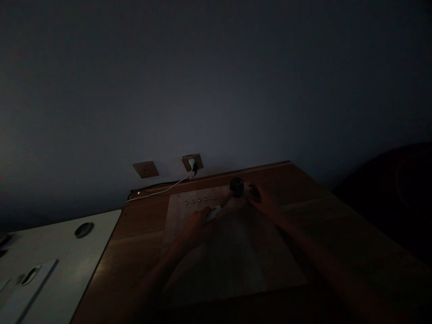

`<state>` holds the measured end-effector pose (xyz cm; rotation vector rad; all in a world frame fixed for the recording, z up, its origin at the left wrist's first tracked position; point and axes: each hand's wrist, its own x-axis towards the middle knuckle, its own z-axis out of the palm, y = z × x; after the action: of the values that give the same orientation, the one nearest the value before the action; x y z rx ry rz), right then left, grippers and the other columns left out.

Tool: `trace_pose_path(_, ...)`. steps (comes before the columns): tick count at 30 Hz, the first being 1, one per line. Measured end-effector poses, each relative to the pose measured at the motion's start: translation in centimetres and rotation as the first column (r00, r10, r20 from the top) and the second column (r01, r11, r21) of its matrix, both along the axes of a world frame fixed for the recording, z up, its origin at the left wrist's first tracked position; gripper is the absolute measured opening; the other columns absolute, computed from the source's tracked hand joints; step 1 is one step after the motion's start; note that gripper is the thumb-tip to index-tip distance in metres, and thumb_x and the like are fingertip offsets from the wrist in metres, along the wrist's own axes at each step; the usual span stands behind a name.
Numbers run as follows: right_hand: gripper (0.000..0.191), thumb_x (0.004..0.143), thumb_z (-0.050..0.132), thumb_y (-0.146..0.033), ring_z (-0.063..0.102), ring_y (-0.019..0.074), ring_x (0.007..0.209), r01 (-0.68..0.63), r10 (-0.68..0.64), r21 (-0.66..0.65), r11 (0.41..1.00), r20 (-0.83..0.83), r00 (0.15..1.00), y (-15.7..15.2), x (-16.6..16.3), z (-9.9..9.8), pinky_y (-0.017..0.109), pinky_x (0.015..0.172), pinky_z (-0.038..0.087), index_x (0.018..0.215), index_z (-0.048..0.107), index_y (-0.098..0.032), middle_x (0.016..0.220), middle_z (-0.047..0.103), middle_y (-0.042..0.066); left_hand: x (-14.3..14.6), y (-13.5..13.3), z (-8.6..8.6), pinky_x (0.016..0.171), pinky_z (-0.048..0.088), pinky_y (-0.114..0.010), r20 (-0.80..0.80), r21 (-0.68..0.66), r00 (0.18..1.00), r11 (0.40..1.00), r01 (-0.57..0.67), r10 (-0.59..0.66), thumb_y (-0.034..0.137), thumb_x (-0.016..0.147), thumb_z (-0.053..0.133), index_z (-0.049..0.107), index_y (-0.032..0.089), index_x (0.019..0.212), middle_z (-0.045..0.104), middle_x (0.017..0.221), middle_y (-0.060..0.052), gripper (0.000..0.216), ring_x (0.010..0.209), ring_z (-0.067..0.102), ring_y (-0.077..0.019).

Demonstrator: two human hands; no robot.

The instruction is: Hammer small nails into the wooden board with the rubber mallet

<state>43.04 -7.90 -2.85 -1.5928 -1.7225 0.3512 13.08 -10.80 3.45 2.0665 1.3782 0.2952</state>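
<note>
The scene is very dark. My left hand (199, 225) rests closed on a pale cloth mat (236, 252) and grips a small white object (215, 212). My right hand (261, 198) reaches to the mat's far edge, fingers curled beside a small black round object (236, 186); whether it touches or holds it is unclear. A row of several small metal pieces (202, 200) lies on the mat just beyond my left hand.
The mat lies on a brown wooden table (324, 211) against a grey wall. A white charger and cable (162, 191) run from a wall socket (192, 162). A white desk (57, 261) stands at the left, a dark shape at the right.
</note>
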Motion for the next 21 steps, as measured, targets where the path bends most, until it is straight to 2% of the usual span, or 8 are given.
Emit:
trace_pose_path(3,0.046,0.082,0.062,-0.032,0.069,0.0297,0.101,0.003,-0.003,0.032,0.999,-0.029,1.000,-0.9,0.3,-0.2,0.046,0.091,0.054,0.125,0.059,-0.017,0.114,0.070,0.015,-0.5,-0.9,0.0,0.063,0.042,-0.026,-0.058,0.049,0.998,0.999,0.021,-0.018,0.025,0.093,0.054,0.061,0.017,0.119,0.075,0.097,-0.009,0.029,0.082,0.071,-0.0222)
trace_pose_path(7,0.043,0.083,0.060,-0.030,0.070,0.0287,0.103,0.003,0.001,0.036,0.999,-0.094,0.996,-3.1,0.8,-0.4,0.047,0.092,0.055,0.125,0.059,-0.020,0.117,0.072,0.014,-1.8,-3.5,0.0,0.070,0.047,-0.026,-0.144,0.075,0.989,0.996,0.053,-0.042,0.020,0.095,0.050,0.059,0.022,0.123,0.073,0.112,-0.008,0.030,0.093,0.072,-0.0224)
trace_pose_path(9,0.041,0.085,0.057,-0.029,0.071,0.0274,0.101,0.010,-0.006,0.035,0.999,-0.113,0.994,-4.6,0.9,-0.1,0.046,0.092,0.056,0.125,0.059,-0.021,0.113,0.073,0.013,-2.4,-4.9,0.1,0.072,0.050,-0.027,-0.264,0.064,0.962,0.994,0.089,-0.069,0.014,0.095,0.047,0.056,0.023,0.129,0.070,0.120,-0.010,0.037,0.095,0.072,-0.0224)
trace_pose_path(12,0.040,0.085,0.054,-0.027,0.071,0.0275,0.104,0.010,-0.010,0.007,1.000,-0.089,0.996,-6.7,0.9,0.6,0.048,0.094,0.056,0.124,0.060,-0.021,0.115,0.073,0.013,-3.1,-6.6,-0.3,0.074,0.053,-0.030,-0.492,0.088,0.863,0.979,0.182,-0.116,0.009,0.094,0.045,0.048,0.023,0.142,0.066,0.128,-0.014,0.050,0.096,0.072,-0.0243)
trace_pose_path(14,0.038,0.085,0.054,-0.027,0.070,0.0284,0.107,0.001,-0.002,-0.007,1.000,-0.063,0.998,-7.9,0.8,0.9,0.049,0.095,0.055,0.121,0.062,-0.022,0.117,0.073,0.013,-3.4,-7.5,-1.1,0.076,0.055,-0.032,-0.575,0.126,0.807,0.960,0.250,-0.135,0.008,0.094,0.045,0.044,0.022,0.148,0.064,0.129,-0.015,0.055,0.098,0.071,-0.0252)
trace_pose_path(16,0.034,0.087,0.053,-0.032,0.070,0.0293,0.109,0.009,-0.009,-0.001,1.000,-0.041,0.999,-8.9,0.5,0.9,0.050,0.096,0.055,0.118,0.063,-0.022,0.118,0.073,0.013,-3.7,-8.3,-2.5,0.081,0.057,-0.033,-0.600,0.200,0.789,0.930,0.309,-0.133,0.006,0.093,0.046,0.041,0.022,0.150,0.063,0.131,-0.015,0.060,0.105,0.069,-0.0263)
trace_pose_path(19,0.034,0.094,0.049,-0.036,0.071,0.0293,0.109,0.053,-0.053,0.006,0.999,-0.009,0.999,-10.7,-0.2,0.0,0.050,0.095,0.057,0.122,0.062,-0.023,0.119,0.072,0.014,-4.1,-9.1,-4.9,0.089,0.056,-0.036,-0.569,0.379,0.817,0.854,0.357,-0.089,0.005,0.091,0.049,0.042,0.024,0.151,0.063,0.130,-0.014,0.063,0.119,0.063,-0.0287)
trace_pose_path(21,0.036,0.098,0.042,-0.032,0.071,0.0281,0.109,0.070,-0.071,0.012,0.997,0.041,0.997,-12.2,-0.9,-0.9,0.049,0.094,0.058,0.128,0.059,-0.023,0.123,0.072,0.013,-4.5,-9.3,-5.9,0.091,0.056,-0.038,-0.507,0.480,0.858,0.801,0.357,-0.079,0.009,0.092,0.051,0.047,0.024,0.148,0.066,0.124,-0.013,0.058,0.118,0.062,-0.0286)
